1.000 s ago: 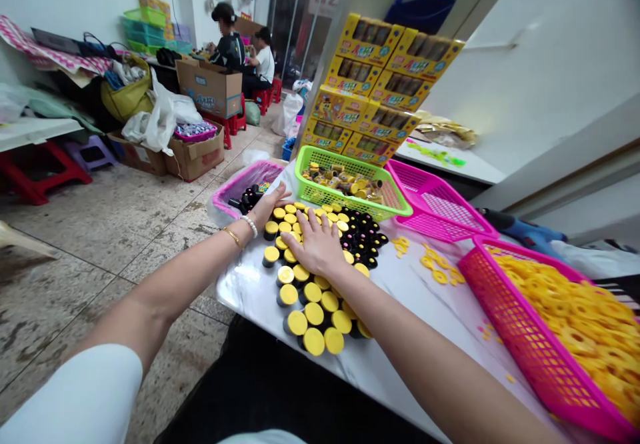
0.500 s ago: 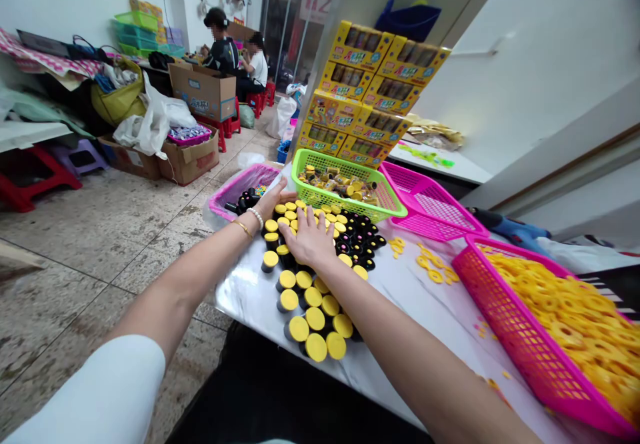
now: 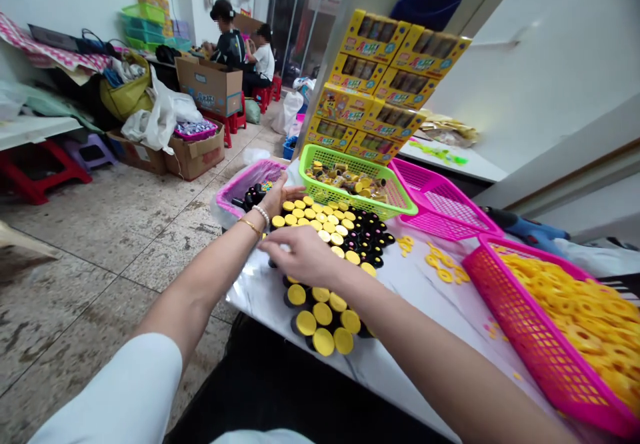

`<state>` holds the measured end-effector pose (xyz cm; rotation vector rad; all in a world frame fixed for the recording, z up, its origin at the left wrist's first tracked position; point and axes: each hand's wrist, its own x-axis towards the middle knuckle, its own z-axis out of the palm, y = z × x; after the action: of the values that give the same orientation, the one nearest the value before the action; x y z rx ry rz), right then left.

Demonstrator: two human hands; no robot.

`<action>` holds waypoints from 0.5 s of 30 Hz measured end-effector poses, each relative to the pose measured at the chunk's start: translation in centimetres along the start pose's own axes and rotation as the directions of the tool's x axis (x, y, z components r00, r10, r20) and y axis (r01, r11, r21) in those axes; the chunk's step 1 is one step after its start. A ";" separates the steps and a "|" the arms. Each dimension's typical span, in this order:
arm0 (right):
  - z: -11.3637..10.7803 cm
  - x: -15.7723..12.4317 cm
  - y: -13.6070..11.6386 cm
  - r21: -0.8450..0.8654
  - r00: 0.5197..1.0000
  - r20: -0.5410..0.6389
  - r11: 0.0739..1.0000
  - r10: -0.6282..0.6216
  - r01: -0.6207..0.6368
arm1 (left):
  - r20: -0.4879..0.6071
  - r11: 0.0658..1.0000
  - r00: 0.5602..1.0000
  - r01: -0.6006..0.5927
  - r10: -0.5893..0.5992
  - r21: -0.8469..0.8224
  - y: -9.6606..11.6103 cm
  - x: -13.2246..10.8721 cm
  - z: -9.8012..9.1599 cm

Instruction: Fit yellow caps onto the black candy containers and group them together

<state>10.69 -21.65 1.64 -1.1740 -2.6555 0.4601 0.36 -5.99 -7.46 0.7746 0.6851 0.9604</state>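
Several small black tubes with yellow caps (image 3: 320, 314) stand packed together on the white table (image 3: 425, 311). My left hand (image 3: 277, 195) curves against the far left edge of the cluster, fingers apart, beside a pink basket (image 3: 239, 189) holding black tubes. My right hand (image 3: 299, 255) lies across the near left part of the cluster, fingers together and pointing left; whether it grips a tube is hidden. Uncapped black tubes (image 3: 373, 234) stand at the cluster's right side.
A green basket (image 3: 357, 184) of tubes sits behind the cluster, then an empty pink basket (image 3: 440, 204). A pink basket of yellow rings (image 3: 565, 324) is at the right. Loose yellow rings (image 3: 440, 261) lie on the table. Yellow boxes (image 3: 385, 91) are stacked behind. Two people sit far back.
My right hand has drawn back and swung left, from lying flat on the middle caps to reaching across the near left tubes. My left hand stays at the far left edge.
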 end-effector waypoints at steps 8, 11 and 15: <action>3.5 4.7 -0.6 -0.415 0.979 -0.018 0.889 0.204 -0.193 | 0.033 1.000 0.999 0.020 -0.021 0.024 0.2 0.2 -0.3; 3.6 5.6 -0.6 -0.408 0.970 -0.015 0.884 0.243 -0.227 | 0.035 0.999 0.999 0.035 -0.036 0.028 0.2 0.4 -0.3; 2.8 5.0 -0.8 -0.379 0.959 -0.029 0.885 0.281 -0.270 | 0.020 0.999 0.999 0.033 -0.034 0.027 0.1 0.5 -0.3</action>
<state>6.01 -19.01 -0.40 -1.6808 -2.6845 -0.0093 0.25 -5.43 -7.63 0.7928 0.6921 0.9134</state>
